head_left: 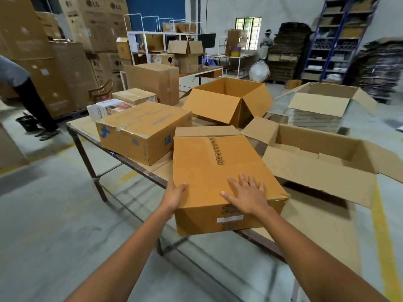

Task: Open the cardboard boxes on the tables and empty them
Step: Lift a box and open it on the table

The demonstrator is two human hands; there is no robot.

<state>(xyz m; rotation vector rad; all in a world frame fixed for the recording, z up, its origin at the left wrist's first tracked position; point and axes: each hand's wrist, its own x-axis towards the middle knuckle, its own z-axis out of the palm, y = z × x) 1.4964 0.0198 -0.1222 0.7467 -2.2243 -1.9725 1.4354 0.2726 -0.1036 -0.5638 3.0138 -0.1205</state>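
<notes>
Table (pixel 85 127): left hand (pixel 174 196) grips box (pixel 207 164) edge, right hand (pixel 248 196) flat atop.

We've got a white fan (pixel 258 71) on the floor out back, blue shelving (pixel 340 38) to its right, and a black bucket (pixel 26 123) far left.

We are in a warehouse or packing hall. Tall stacks of LG cartons (pixel 91 25) fill the left side, and flattened cardboard sheets (pixel 290 46) are piled high at the back beside a blue steel shelving rack (pixel 340 40) loaded with stock. The concrete floor (pixel 43 214) carries yellow lane markings (pixel 385 247). A metal-framed desk (pixel 87 127) holds shipping boxes (pixel 141 131), some taped, some open. A pedestal fan (pixel 259 71) stands far back.
</notes>
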